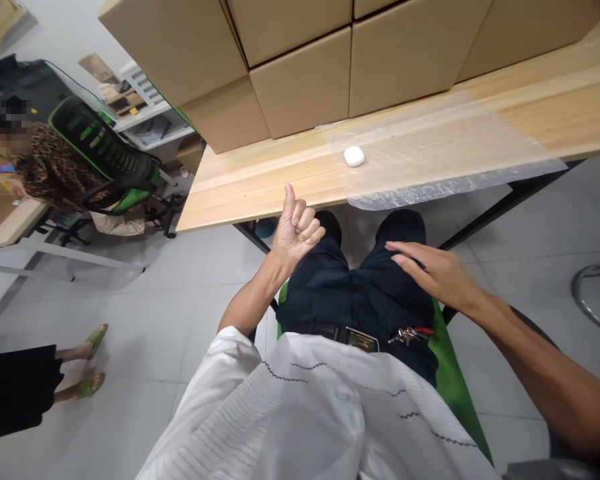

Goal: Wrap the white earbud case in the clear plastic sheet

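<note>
My left hand (300, 228) is raised just off the table's front edge, its fingers curled into the palm and its thumb pointing up. Nothing shows in that fist. Over my right thigh, my right hand (430, 267) is open, fingers stretched out and thumb apart, holding nothing. A small white rounded case (354, 157), like an earbud case, lies on the table beyond both hands. Beneath it, a clear plastic sheet (430, 147) is spread on the wood, with its bubbly front edge hanging over the table's rim.
Stacked cardboard boxes (305, 80) line the back of the wooden table (215, 193). I sit on a green chair (457, 393), keys (405, 335) at my belt. At left, one person sits by a black-and-green office chair (105, 147); another's legs and green slippers (91, 385) show below.
</note>
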`<state>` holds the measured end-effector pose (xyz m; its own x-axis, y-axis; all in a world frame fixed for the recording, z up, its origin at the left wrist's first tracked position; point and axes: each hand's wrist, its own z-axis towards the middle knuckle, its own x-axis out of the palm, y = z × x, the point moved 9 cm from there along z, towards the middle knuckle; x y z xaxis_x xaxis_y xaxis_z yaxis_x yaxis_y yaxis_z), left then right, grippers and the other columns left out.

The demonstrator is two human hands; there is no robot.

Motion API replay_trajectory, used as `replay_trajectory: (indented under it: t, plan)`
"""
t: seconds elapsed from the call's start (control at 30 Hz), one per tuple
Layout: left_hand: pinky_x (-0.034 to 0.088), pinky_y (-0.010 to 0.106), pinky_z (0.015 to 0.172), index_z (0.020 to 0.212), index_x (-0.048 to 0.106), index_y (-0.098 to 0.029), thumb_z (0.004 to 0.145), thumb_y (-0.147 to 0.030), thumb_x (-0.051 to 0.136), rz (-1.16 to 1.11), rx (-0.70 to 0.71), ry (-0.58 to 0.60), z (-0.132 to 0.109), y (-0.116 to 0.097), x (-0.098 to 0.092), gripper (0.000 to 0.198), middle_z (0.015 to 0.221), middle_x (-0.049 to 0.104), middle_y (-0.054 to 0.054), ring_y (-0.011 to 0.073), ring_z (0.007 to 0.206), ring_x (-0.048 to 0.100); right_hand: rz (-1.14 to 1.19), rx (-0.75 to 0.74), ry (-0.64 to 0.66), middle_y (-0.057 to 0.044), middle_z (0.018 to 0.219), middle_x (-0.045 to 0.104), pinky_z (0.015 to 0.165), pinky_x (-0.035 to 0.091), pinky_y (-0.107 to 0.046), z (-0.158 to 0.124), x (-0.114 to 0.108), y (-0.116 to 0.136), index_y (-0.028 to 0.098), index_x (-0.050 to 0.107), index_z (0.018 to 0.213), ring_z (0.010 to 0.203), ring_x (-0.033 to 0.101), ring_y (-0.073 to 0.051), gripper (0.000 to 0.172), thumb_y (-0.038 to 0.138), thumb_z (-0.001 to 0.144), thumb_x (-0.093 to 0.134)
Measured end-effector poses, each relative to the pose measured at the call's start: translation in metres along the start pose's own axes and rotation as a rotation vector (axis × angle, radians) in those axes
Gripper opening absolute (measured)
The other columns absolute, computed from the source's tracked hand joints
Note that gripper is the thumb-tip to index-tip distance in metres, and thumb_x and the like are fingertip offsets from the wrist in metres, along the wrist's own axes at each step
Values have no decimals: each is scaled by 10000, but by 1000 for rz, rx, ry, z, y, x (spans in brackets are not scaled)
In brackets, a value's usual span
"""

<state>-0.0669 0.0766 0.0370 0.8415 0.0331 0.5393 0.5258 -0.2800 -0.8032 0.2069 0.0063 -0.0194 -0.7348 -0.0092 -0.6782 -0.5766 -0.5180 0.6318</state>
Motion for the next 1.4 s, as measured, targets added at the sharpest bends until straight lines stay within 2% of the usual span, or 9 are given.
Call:
replay_trajectory:
  t: [0.1,0.23,0.37,0.6,0.77,0.9,1.03,1.2,1.4]
  plan:
    - [262,263,390,620,480,-236,1199,-756,317,-17,6,0,-1,-1,0,796,499,186,-52,90,374,190,-7,2,3,-45,1412,846,1157,686,-569,0,0,-2,306,802,1457,1298,830,-333,388,458,1189,566]
    - [282,274,416,572,334,-225,1224,-693,337,-60,13,20,2,1,-2,803,495,198,-45,89,384,215,-4,-1,10,-50,1416,844,1161,684,-580,0,0,-1,295,798,1462,1303,828,-337,385,446,1188,574]
    - [333,298,476,564,239,-232,1227,-666,357,-48,79,49,9,0,-5,801,526,236,-31,103,423,277,-16,0,-11,-48,1427,840,1165,686,-565,3,-4,2,307,802,1457,1307,826,-333,380,443,1184,576]
    - [460,379,642,681,421,-263,1204,-719,316,47,125,82,12,1,-1,702,645,404,3,181,601,451,-37,-31,-30,-81,1446,829,1172,688,-553,6,-10,10,285,797,1472,1320,820,-326,393,418,1191,557]
    - [368,345,539,704,392,-255,1245,-584,345,-53,68,39,5,3,-7,635,598,322,-28,146,492,312,-44,-52,-31,-83,1434,834,1169,689,-557,4,-8,10,275,801,1454,1304,827,-326,368,401,1190,579]
    - [259,322,441,715,373,-257,1240,-625,350,-88,24,34,-3,5,-4,642,559,230,-58,115,411,188,-66,-65,-31,-81,1436,833,1160,695,-561,3,-7,10,278,802,1459,1303,827,-334,372,401,1192,574]
    - [189,314,388,759,444,-268,1232,-668,335,-101,21,56,-11,3,3,628,552,137,-78,104,373,95,-53,-78,-32,-59,1440,831,1196,680,-549,2,-7,12,311,809,1469,1312,822,-331,369,406,1191,586]
    - [175,306,388,796,532,-268,1244,-640,305,-110,-1,15,-15,3,2,625,535,136,-79,102,362,84,-22,-69,-44,-47,1424,837,1209,668,-539,2,-8,10,324,821,1472,1296,824,-332,365,404,1186,610]
    - [168,282,399,783,537,-252,1252,-594,348,-187,-3,42,-17,3,3,611,517,169,-85,98,350,116,-123,-146,-40,-67,1400,850,1146,689,-442,1,-6,12,240,822,1455,1253,845,-295,353,329,1190,607]
